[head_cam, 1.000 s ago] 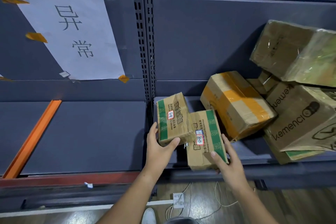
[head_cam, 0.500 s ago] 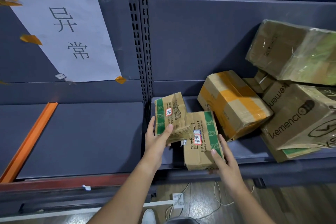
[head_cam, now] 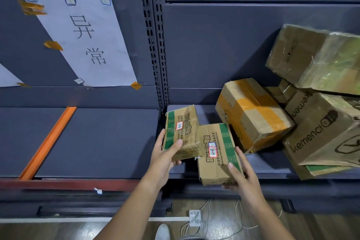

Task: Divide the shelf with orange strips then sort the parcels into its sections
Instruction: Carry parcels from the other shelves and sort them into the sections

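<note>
A dark grey metal shelf point(head_cam: 109, 142) is seen in two bays parted by a slotted upright point(head_cam: 157, 45). An orange strip point(head_cam: 48, 142) is laid front to back on the left bay. Cardboard parcels point(head_cam: 253, 115) are piled on the right bay.

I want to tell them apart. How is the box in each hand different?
The small green-striped cardboard box in the left hand has a red-edged sticker; the second green-striped cardboard box in the right hand has a blue-and-red one and overhangs the shelf edge. Both are creased.
</note>
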The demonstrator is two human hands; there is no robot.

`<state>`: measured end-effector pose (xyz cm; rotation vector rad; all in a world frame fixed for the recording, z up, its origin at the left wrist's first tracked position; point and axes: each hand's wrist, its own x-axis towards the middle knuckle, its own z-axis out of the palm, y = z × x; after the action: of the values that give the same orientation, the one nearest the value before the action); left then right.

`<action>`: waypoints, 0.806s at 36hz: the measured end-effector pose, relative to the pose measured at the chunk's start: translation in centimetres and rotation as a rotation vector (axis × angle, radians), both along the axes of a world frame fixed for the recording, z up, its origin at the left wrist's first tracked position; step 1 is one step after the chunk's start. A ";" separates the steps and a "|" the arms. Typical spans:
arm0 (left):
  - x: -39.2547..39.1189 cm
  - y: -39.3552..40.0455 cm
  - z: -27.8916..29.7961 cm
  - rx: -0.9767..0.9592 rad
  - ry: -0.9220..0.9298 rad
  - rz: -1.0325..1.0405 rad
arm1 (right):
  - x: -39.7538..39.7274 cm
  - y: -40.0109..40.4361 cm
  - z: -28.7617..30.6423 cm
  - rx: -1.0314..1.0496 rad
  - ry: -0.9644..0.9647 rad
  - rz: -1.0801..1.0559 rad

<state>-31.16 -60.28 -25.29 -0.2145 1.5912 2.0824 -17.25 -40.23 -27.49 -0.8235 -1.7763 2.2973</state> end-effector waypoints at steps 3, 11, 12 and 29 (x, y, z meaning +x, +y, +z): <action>1.3 -0.5 0.5 0.002 -0.001 0.023 | 0.3 0.3 0.3 -0.013 0.014 0.053; 3.8 -2.1 2.0 -0.040 -0.015 0.120 | 0.2 1.2 0.1 -0.062 0.075 0.117; 4.1 -2.4 2.1 -0.042 -0.011 0.129 | 0.2 1.2 0.1 -0.067 0.084 0.125; 3.1 -14.5 2.0 0.036 0.090 0.150 | -1.3 -9.5 2.6 -0.055 0.207 0.050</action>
<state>-28.05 -74.81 -23.25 -0.2370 1.6337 2.2619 -18.57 -49.70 -24.85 -0.5310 -1.6696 2.3742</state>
